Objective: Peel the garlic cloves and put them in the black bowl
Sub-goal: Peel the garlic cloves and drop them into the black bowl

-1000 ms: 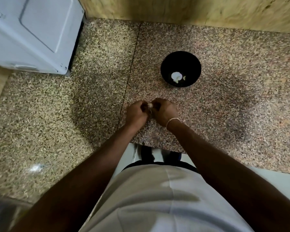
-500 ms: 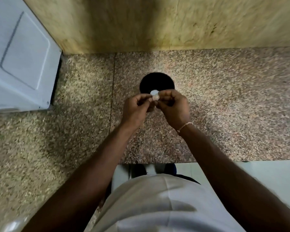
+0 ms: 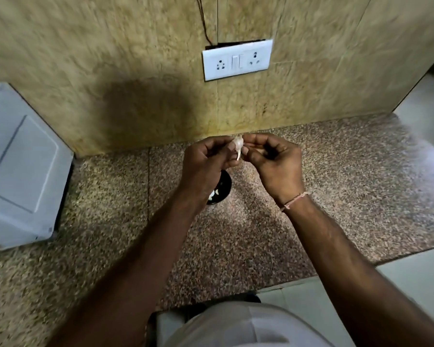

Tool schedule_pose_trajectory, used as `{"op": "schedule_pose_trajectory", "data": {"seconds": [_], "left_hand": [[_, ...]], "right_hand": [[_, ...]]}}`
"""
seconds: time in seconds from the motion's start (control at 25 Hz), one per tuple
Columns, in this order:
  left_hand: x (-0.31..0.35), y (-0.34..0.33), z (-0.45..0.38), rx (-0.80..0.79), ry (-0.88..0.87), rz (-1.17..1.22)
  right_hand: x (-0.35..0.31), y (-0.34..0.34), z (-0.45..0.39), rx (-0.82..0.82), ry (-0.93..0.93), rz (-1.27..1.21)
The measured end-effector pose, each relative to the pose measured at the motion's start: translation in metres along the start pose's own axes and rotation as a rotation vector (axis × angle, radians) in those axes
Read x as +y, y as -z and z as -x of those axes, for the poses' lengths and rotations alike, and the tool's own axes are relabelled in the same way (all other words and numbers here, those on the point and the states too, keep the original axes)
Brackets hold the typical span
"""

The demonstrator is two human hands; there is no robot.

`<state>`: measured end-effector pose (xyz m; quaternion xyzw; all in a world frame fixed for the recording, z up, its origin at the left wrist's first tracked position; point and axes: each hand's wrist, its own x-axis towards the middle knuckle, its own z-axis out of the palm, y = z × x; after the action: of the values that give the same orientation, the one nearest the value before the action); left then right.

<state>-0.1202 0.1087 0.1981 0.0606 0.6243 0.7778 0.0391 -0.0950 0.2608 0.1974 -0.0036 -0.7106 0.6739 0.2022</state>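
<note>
A pale garlic clove (image 3: 238, 146) with a strip of skin hanging down is pinched between the fingertips of my left hand (image 3: 206, 161) and my right hand (image 3: 273, 161), raised in front of the wall. Below them on the speckled counter stands the black bowl (image 3: 223, 186), mostly hidden behind my left hand and wrist. A few white peeled pieces (image 3: 214, 194) show inside it.
A white appliance (image 3: 20, 166) stands at the left on the granite counter (image 3: 336, 196). A white socket-and-switch plate (image 3: 237, 62) with a dark wire above it is on the tan wall. The counter's front edge runs near my body.
Both hands have lifted the clove higher and the camera has tilted up, so the wall and socket plate now show. The bowl now lies under my left hand.
</note>
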Motion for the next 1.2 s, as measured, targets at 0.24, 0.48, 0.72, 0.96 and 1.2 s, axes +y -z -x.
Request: {"op": "schedule_pose_trajectory", "data": {"seconds": [0.24, 0.48, 0.72, 0.96, 1.2], "left_hand": [[0.017, -0.012, -0.004, -0.025, -0.005, 0.097], [0.033, -0.013, -0.005, -0.052, -0.007, 0.103], [0.038, -0.015, 0.006, -0.019, -0.085, 0.026], [0.043, -0.016, 0.009, 0.0, -0.147, -0.037], [0.051, -0.018, 0.013, -0.002, -0.183, -0.05]], "right_hand": [[-0.015, 0.007, -0.008, 0.052, 0.038, 0.057], [-0.024, 0.005, -0.009, 0.01, 0.053, 0.056], [-0.034, 0.002, 0.001, 0.116, 0.166, 0.19], [-0.048, 0.003, 0.007, 0.097, 0.154, 0.136], [-0.057, 0.007, 0.006, 0.095, 0.122, 0.1]]}}
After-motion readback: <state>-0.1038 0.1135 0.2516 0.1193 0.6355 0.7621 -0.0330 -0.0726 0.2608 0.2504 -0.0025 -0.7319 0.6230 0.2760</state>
